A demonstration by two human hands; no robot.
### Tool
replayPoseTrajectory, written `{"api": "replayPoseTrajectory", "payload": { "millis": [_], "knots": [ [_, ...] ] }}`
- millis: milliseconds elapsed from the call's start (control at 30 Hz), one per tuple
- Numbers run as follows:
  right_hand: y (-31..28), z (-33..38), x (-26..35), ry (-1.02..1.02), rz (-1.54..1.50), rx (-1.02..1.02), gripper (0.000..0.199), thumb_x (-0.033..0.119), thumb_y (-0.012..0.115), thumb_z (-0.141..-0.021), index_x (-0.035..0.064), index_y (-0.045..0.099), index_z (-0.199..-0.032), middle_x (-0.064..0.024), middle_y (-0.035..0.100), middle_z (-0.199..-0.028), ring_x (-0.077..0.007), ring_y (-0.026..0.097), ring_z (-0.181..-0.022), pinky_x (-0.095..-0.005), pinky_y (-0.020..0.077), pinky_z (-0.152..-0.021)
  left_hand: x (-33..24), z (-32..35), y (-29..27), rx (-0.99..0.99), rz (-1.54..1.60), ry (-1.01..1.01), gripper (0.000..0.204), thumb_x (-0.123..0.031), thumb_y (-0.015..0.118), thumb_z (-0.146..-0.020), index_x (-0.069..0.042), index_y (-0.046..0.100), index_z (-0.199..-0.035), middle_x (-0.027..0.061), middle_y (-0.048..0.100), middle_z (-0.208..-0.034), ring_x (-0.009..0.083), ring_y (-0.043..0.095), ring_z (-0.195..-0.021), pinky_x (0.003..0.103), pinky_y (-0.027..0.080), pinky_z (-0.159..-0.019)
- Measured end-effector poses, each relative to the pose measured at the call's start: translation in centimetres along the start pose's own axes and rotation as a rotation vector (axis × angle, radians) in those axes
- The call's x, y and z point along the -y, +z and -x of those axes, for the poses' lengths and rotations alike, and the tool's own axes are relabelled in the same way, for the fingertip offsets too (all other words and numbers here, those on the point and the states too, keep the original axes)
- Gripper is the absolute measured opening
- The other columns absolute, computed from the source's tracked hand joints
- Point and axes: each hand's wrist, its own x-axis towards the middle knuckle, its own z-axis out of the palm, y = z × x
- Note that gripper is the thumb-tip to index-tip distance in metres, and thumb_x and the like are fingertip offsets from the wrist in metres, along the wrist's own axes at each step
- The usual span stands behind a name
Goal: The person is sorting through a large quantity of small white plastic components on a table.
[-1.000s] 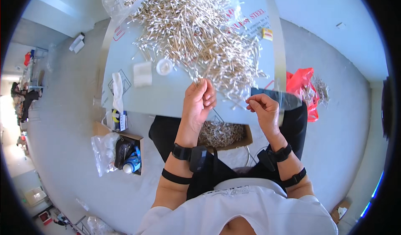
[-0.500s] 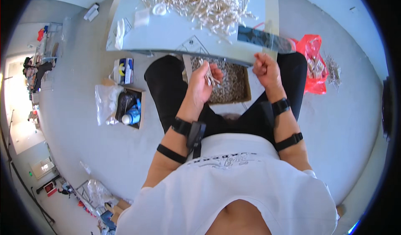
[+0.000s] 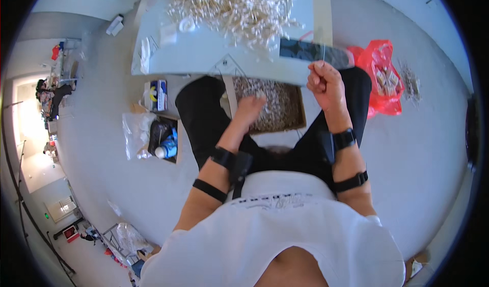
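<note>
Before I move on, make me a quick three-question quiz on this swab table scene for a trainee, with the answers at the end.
1. Which hand overlaps the cardboard box of cotton swabs in this view?
2. True or false: the red plastic bag is on the person's right.
3. What colour is the body of the bottle on the person's left? A: green; B: blue; C: yellow.

Key: 1. The left hand. 2. True. 3. B.

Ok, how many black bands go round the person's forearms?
4: left wrist band and, nearer the elbow, left upper band; likewise right wrist band and right upper band.
</note>
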Motion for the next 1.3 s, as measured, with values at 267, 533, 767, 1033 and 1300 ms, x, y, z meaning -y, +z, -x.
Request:
{"api": "replayPoseTrajectory", "payload": {
  "millis": [267,533,767,1033,1300],
  "knots": [
    [1.4,-8.8,3.4,0.038,-0.152,0.009,0.016,0.012,0.053,-0.087,-0.0032,0.057,-0.086,-0.0007,0.049,-0.056,-0.0044,0.031,-0.044,-0.0195,0.0233,-0.041,-4.3,-3.2,-3.9,-0.155,-0.288,0.245,0.018,-0.014,0.061,-0.08,0.002,0.058,-0.089,0.0119,0.06,-0.069,0.0209,0.058,-0.064,0.033,0.045,-0.058],
    [1.7,-16.4,4.4,0.107,-0.411,0.144,0.016,0.012,0.05,-0.089,-0.003,0.056,-0.086,0.0002,0.049,-0.057,-0.0041,0.027,-0.043,-0.0194,0.0223,-0.042,-18.5,-15.0,-11.3,-0.258,0.153,0.221,0.014,-0.012,0.058,-0.083,-0.002,0.059,-0.073,-0.0043,0.045,-0.053,0.0038,0.037,-0.046,0.022,0.029,-0.042],
    [2.4,-16.9,4.8,0.139,-0.24,0.109,0.016,0.011,0.05,-0.089,-0.0025,0.058,-0.084,-0.0002,0.049,-0.054,-0.0042,0.026,-0.042,-0.02,0.0212,-0.042,-23.1,-29.0,-14.8,-0.613,-0.561,0.292,0.021,-0.019,0.058,-0.076,0.002,0.064,-0.073,0.02,0.061,-0.067,0.0328,0.06,-0.063,0.042,0.046,-0.062],
    [1.4,-17.3,5.5,0.122,-0.191,0.07,0.016,0.011,0.052,-0.089,-0.0022,0.059,-0.084,0.0003,0.049,-0.054,-0.0028,0.026,-0.041,-0.0188,0.0206,-0.041,-24.0,-30.8,-11.6,-0.752,-0.758,0.089,0.025,-0.023,0.066,-0.071,0.001,0.066,-0.077,0.0219,0.064,-0.084,0.0364,0.062,-0.084,0.043,0.048,-0.074],
    [1.7,-17.3,5.5,0.127,-0.233,0.13,0.016,0.012,0.052,-0.089,-0.0024,0.06,-0.085,-0.0003,0.052,-0.056,-0.0035,0.031,-0.042,-0.0191,0.0244,-0.042,-23.9,-30.2,-13.9,-0.733,-0.06,0.216,0.013,-0.01,0.06,-0.068,0.001,0.06,-0.063,0.0087,0.053,-0.049,0.019,0.052,-0.046,0.035,0.041,-0.045]
  ]
}}
